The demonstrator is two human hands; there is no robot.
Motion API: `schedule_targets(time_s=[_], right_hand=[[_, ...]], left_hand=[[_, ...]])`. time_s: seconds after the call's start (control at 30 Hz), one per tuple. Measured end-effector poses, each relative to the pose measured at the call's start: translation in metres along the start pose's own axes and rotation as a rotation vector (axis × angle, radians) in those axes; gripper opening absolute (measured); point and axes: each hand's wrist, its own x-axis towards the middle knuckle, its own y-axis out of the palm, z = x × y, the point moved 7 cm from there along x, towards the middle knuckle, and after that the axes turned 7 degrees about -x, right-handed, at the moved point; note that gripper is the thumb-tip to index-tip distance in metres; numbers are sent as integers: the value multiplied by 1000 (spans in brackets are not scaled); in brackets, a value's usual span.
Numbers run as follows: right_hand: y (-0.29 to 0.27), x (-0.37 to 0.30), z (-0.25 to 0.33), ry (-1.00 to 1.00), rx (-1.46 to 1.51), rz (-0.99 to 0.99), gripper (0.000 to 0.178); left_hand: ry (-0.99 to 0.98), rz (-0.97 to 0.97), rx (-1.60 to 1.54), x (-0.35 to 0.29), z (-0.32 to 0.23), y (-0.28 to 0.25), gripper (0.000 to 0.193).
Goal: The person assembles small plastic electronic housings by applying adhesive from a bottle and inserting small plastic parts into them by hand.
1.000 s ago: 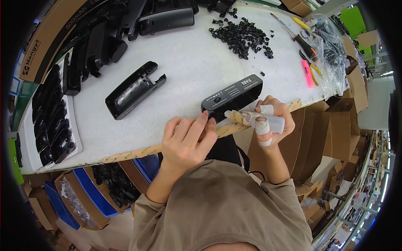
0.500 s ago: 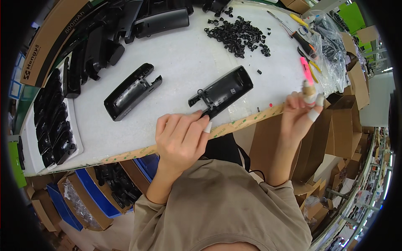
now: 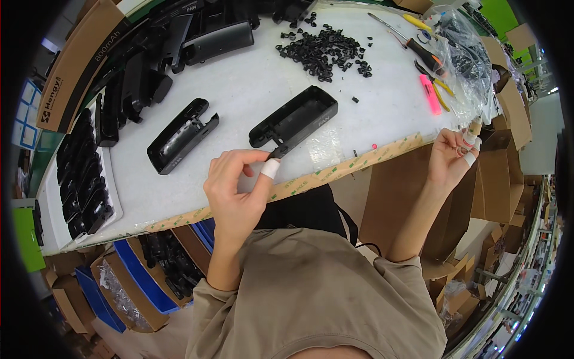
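My left hand (image 3: 234, 186) pinches the near end of a black plastic housing (image 3: 299, 116) between a white-wrapped thumb and a finger. This open-topped housing has a notched end facing my hand, and its side wall is turned toward me. A similar black housing (image 3: 179, 140) lies apart from it, to the left. At the table's right edge my right hand (image 3: 449, 160) holds a small bottle (image 3: 471, 133) with a tan nozzle, its fingers closed around it. White wrapping covers some fingertips of that hand too.
Small black plastic parts (image 3: 326, 52) lie in a pile at the back. A pink highlighter (image 3: 429, 96), pliers (image 3: 443, 97) and a screwdriver (image 3: 423, 55) lie at right. A white tray (image 3: 115, 200) of black parts stands at left, beside stacked housings (image 3: 218, 43). Cardboard boxes (image 3: 499, 179) stand at right.
My right hand has moved outward to the right with the bottle. The housing at my left hand has tipped, so its side wall now shows.
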Motion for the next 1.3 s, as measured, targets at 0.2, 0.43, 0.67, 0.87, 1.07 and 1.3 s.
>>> schedule_targets(time_s=[0.2, 0.43, 0.67, 0.87, 1.07, 1.3], right_hand=[[-2, -3, -3, 37, 56, -8, 22], [-7, -6, -2, 41, 65, -5, 21], [-12, -10, -2, 30, 62, -46, 21], [-20, -8, -2, 40, 84, -53, 22], [-25, -8, -1, 39, 84, -31, 23], [-29, -9, -1, 37, 68, -37, 23]], left_hand=[[-101, -21, -53, 0, 6, -2, 11], [-222, -15, -318, 7, 19, -7, 12], [-267, -19, -385, 10, 25, -8, 12], [-266, -18, -396, 11, 25, -7, 13], [-311, -7, -445, 12, 25, -6, 17], [-311, 14, -457, 13, 23, -5, 17]])
